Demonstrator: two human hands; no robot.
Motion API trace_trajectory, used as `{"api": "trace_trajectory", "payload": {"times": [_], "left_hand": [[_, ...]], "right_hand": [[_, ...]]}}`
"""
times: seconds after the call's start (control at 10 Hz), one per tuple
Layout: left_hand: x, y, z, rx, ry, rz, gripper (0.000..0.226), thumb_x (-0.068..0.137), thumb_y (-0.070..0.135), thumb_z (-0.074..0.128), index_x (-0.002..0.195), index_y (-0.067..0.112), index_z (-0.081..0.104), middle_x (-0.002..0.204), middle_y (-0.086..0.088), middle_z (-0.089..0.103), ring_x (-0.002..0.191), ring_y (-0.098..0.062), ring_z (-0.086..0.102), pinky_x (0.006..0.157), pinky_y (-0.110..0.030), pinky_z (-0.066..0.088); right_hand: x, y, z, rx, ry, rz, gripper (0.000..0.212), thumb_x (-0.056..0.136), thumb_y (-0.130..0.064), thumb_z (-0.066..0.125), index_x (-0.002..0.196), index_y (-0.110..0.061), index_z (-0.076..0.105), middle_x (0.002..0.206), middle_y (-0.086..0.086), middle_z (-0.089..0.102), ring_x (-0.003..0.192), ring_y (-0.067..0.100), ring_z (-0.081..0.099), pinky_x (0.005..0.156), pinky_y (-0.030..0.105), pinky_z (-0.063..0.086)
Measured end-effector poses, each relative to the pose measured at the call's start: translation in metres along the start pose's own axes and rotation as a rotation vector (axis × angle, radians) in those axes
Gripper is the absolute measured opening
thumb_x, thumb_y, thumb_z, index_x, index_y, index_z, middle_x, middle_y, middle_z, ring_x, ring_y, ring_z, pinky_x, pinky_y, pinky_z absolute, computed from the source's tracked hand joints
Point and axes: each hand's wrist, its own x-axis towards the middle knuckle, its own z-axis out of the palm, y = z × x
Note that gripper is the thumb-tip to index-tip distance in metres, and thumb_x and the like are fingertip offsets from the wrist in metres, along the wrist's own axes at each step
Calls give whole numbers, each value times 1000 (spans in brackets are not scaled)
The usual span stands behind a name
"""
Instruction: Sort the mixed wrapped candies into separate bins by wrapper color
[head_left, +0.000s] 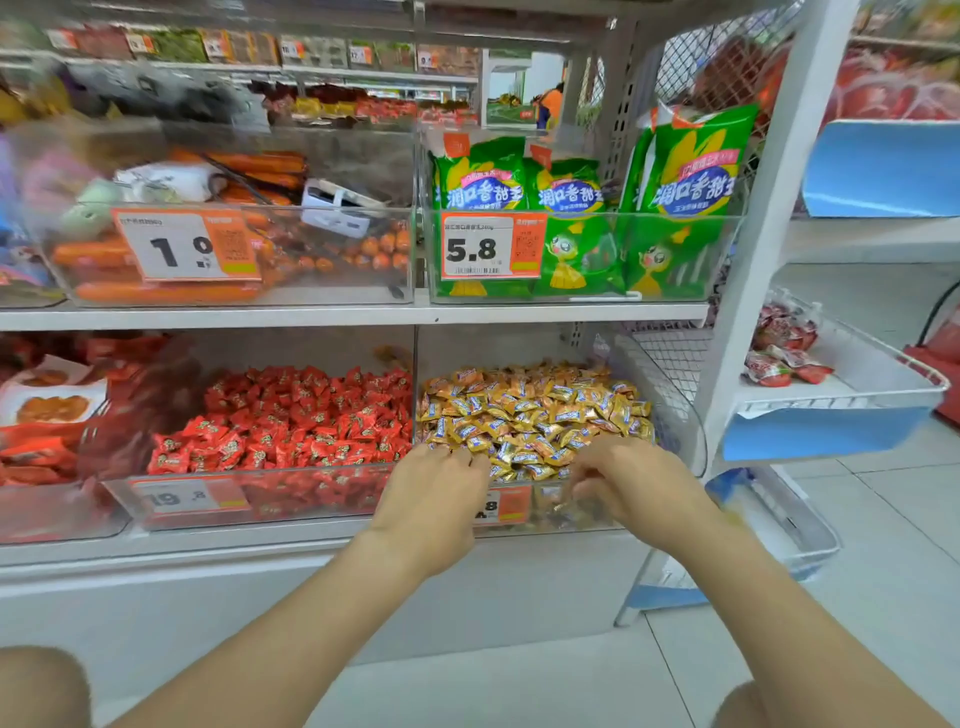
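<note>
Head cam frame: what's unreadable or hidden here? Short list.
All head view.
1. Gold bin's price tag: the left hand covers its left part.
2. Red bin's price tag: motion blur smears the digits.
3. Right hand: fingers curled under and blurred, so whether they hold anything cannot be told. Left hand likewise.
4. Top shelf labels: too small and blurred.
5. Far-left bin: cut off by the frame edge.

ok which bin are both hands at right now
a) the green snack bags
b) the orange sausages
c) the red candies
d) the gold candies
d: the left hand and the right hand are both at the front of the clear bin that holds the gold candies, just right of the red candies.
</note>
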Motion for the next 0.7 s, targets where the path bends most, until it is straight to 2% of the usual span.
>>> {"api": "trace_trajectory", "payload": {"times": [0.1, 0.2, 0.3, 0.5, 0.6, 0.7], "left_hand": [[10, -5, 1, 34, 49, -20, 23, 92, 27, 66, 111, 19, 56, 103, -2, 67, 94, -26, 64, 74, -38, 28], [29, -11, 2, 33, 87, -51, 28, 92, 29, 66, 115, 17, 54, 107, -3, 65, 101, -26, 62, 80, -38, 37], [43, -17, 4, 53, 68, -78, 35, 92, 33, 67, 120, 17, 53, 113, -5, 67, 106, -27, 63, 87, -39, 41], [38, -10, 23, 42, 16, -68, 27, 94, 26, 64, 119, 19, 57, 113, -5, 69, 107, -28, 63, 91, -39, 39], [34, -10, 27, 17, 57, -68, 29, 96, 27, 63, 124, 18, 56, 116, -5, 68, 109, -27, 62, 92, -39, 40], [28, -9, 20, -117, 132, -34, 32, 98, 24, 59, 128, 20, 52, 118, -4, 61, 108, -27, 58, 90, -39, 43]], "right_hand": [[13, 10, 6, 92, 78, -14, 7, 94, -26, 70, 90, -31, 73, 96, -13, 63, 94, 15, 63, 77, 40, 53], [32, 15, 13, 121, 229, -26, 10, 94, -19, 70, 89, -28, 73, 94, -6, 64, 92, 22, 61, 77, 48, 54], [48, 13, 20, 103, 248, 5, 9, 96, -14, 70, 94, -21, 75, 96, 1, 65, 97, 26, 60, 79, 47, 52], [44, 16, 25, 107, 90, 44, 13, 94, -15, 71, 91, -28, 73, 99, -5, 62, 95, 22, 63, 80, 43, 55], [44, 3, 22, 59, 60, 55, 25, 89, -8, 70, 103, -28, 74, 105, -1, 66, 102, 27, 65, 84, 41, 54], [44, -29, 12, 95, 226, -1, 35, 89, -10, 66, 119, -27, 75, 115, 1, 69, 110, 24, 62, 94, 42, 52]]}}
